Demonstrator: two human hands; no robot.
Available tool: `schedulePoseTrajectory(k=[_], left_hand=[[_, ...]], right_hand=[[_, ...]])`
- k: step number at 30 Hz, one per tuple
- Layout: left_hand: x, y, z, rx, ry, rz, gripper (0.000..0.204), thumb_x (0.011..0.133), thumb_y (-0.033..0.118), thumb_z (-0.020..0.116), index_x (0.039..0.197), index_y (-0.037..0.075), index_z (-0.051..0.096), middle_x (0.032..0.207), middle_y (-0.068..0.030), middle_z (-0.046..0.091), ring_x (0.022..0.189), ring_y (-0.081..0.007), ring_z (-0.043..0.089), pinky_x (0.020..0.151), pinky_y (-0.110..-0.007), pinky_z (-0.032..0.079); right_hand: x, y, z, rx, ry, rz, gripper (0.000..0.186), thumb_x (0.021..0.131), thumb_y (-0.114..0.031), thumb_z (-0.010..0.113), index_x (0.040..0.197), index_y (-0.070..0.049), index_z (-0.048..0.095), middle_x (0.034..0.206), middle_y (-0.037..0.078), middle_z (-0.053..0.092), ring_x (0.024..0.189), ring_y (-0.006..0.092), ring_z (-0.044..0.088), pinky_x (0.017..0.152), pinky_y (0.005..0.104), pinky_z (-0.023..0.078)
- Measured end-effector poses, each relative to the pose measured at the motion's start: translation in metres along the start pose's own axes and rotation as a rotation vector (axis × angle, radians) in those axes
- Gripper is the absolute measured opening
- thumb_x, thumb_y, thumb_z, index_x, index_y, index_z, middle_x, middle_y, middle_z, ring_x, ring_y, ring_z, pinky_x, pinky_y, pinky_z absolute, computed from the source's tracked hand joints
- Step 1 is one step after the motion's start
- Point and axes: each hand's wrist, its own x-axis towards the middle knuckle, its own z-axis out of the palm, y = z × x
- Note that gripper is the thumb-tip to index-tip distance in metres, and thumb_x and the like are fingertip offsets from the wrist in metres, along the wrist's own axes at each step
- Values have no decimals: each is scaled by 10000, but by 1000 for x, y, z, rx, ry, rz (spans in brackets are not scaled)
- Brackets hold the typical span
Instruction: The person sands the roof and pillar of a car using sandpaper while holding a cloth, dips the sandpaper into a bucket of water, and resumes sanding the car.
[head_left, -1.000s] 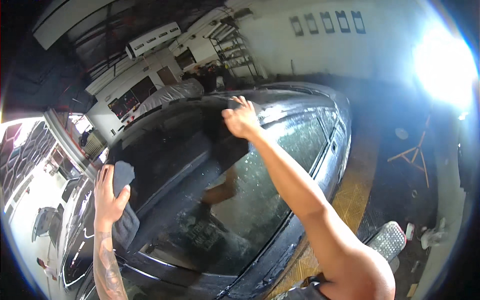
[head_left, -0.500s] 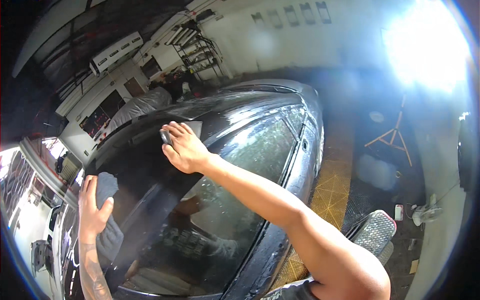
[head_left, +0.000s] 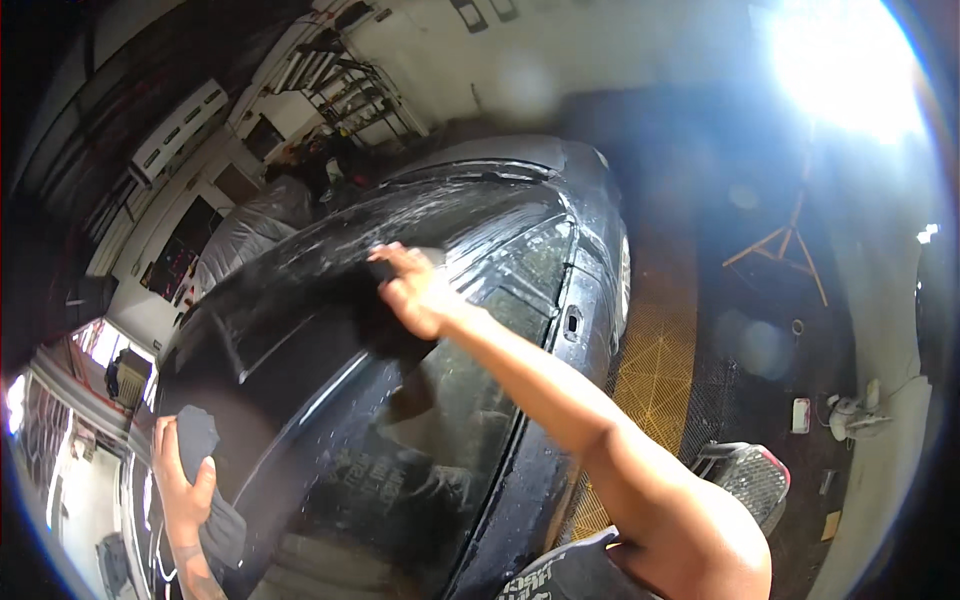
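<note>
Black car (head_left: 330, 400), one, fills the middle of the frame, its glossy, curving body stretching from the lower left to the upper centre, with milky streaks smeared along the roof (head_left: 270, 310). Two bare hands work over it. At the lower left, the left hand (head_left: 180, 480) is half closed, thumb apart from the fingers, around one soft grey cloth (head_left: 198, 445) whose loose end hangs in folds below the palm. Near the centre, the right hand (head_left: 415, 295) lies palm down over the roof, fingers bent and partly spread, with hold of one small dark block (head_left: 378, 268), most of it hidden beneath the fingers. Below, specks and cloudy film mark the smooth glass of a side window (head_left: 410, 450); a single recessed door handle (head_left: 572, 322) sits right of centre. One glaring lamp (head_left: 845, 65) whitens the upper right above a tripod (head_left: 785, 245) with three slim orange legs. A strip of ribbed yellow floor tiles (head_left: 660, 390) runs right of the car, near one rounded, silvery textured object (head_left: 750, 480) with a reddish edge. At the upper left stand one metal shelving rack (head_left: 350, 100) and one bulky shape under a wrinkled silver cover (head_left: 250, 235); two dark rectangular frames (head_left: 468, 15) are cropped by the top edge.
</note>
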Motion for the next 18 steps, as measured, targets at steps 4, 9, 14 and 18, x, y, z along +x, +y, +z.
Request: schedulePoseTrajectory(k=[4, 9, 14, 18], left_hand=[[28, 15, 27, -24, 61, 22, 670, 787, 345, 656, 1287, -79, 517, 1245, -232, 533, 1195, -418, 518, 1084, -472, 381], [15, -16, 22, -138, -10, -47, 700, 885, 299, 627, 1461, -46, 432, 1467, -220, 479, 1382, -369, 433, 1181, -480, 299], [19, -36, 11, -262, -212, -81, 742, 903, 310, 618, 1519, -35, 391, 1562, -210, 405, 1487, -346, 337, 1235, -474, 218], [42, 39, 13, -212, -177, -258, 634, 914, 212, 656, 1464, -39, 465, 1399, -219, 573, 1303, -326, 533, 1158, -441, 341]], right_hand=[[31, 104, -77, -392, -168, 267, 571, 1002, -323, 370, 1453, 15, 463, 1591, 287, 361, 1480, 408, 352, 1234, 498, 277], [5, 124, -35, -81, 85, -53, 593, 983, -315, 389, 1479, 2, 456, 1569, 280, 400, 1505, 395, 319, 1254, 470, 238], [38, 227, -115, -368, -235, 406, 506, 946, -254, 446, 1368, 7, 545, 1367, 289, 568, 1241, 424, 555, 1100, 460, 426], [5, 220, -60, -195, 597, -173, 380, 957, -218, 439, 1210, -10, 631, 1166, 276, 641, 1113, 428, 620, 972, 504, 508]])
